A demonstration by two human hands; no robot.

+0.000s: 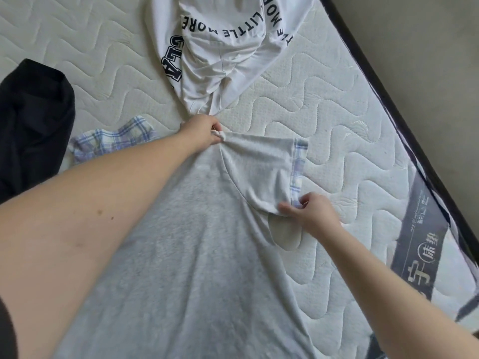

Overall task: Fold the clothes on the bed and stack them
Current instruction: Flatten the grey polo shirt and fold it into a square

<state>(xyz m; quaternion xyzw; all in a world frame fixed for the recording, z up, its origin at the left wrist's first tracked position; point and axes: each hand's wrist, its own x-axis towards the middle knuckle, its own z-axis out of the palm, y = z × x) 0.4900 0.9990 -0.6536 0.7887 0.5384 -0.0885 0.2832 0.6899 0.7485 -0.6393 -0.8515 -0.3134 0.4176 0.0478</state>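
A light grey T-shirt (197, 255) with plaid-trimmed sleeves lies spread on the quilted mattress (337, 130) in front of me. My left hand (201, 132) pinches the shirt at its shoulder by the collar. My right hand (308, 212) pinches the plaid cuff of the right sleeve (261, 172), which is stretched flat between both hands. The shirt's other plaid sleeve (111, 141) shows left of my left forearm. A crumpled white T-shirt with black lettering (217, 47) lies just beyond my left hand.
A black garment (31, 120) lies bunched at the left edge of the view. The mattress's dark-trimmed edge (388, 99) runs diagonally on the right, with bare floor (427, 47) beyond it. A grey label band (420, 224) crosses the mattress near that edge.
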